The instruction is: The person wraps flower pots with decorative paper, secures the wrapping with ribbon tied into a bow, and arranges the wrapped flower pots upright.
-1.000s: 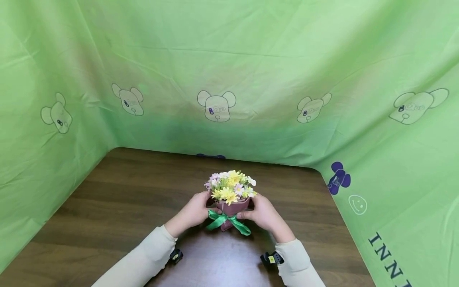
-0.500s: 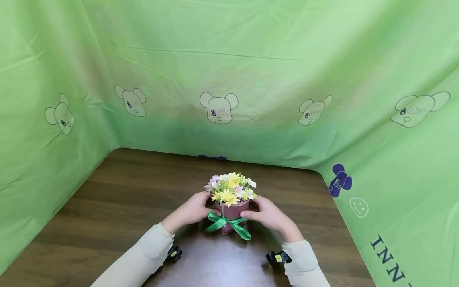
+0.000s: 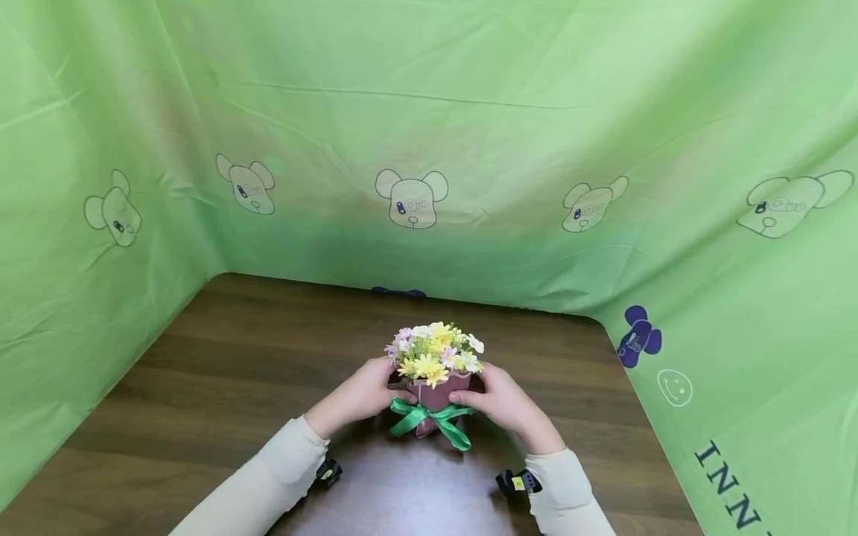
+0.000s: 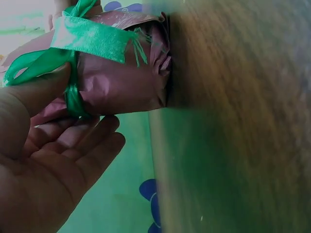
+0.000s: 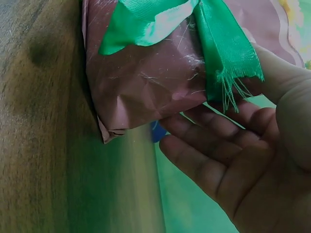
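A small bouquet stands upright on the table between my two hands, its mauve-pink wrap full of yellow, white and lilac flowers. Round the wrap a green satin ribbon is tied in a bow with frayed ends. My left hand grips the left side, its thumb on the front over the ribbon and its fingers behind. On the other side my right hand holds the wrap in the same way, thumb in front. In both wrist views the crumpled base of the wrap is right at the table surface.
The dark wooden table reaches back to a green cloth printed with bear heads, which hangs on the left, back and right sides. Black wrist cameras sit under both light sleeves.
The head view has shifted slightly. Both hands keep their grip on the bouquet, and the right wrist sits a little further right than a second ago.
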Available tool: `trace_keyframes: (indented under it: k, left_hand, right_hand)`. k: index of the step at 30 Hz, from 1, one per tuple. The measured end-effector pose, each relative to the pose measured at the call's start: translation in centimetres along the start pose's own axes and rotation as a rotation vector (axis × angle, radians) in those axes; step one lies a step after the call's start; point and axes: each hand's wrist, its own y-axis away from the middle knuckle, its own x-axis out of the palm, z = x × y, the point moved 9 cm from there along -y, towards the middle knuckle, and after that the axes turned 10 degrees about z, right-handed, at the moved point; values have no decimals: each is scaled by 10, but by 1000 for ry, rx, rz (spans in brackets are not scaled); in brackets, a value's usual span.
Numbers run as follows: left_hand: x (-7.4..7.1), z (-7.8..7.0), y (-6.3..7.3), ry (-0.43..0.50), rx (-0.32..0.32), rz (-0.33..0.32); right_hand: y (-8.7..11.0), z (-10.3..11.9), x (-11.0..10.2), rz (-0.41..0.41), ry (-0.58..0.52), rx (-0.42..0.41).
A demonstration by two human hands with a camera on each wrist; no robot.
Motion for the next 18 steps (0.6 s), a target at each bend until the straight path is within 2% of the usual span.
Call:
trace_keyframes:
  k: [8,11,18]
  left_hand:
    - [-4,8,0,-12,-26,13]
    - [-4,7,0,-25,-27,27]
    - [-4,3,1,-147,-22,46]
  right_hand:
    - [-2,0,1,17,-36,-8]
    - [-1,2,-1,9,-7,-18]
    - [3,11,-7,-15,87,-55]
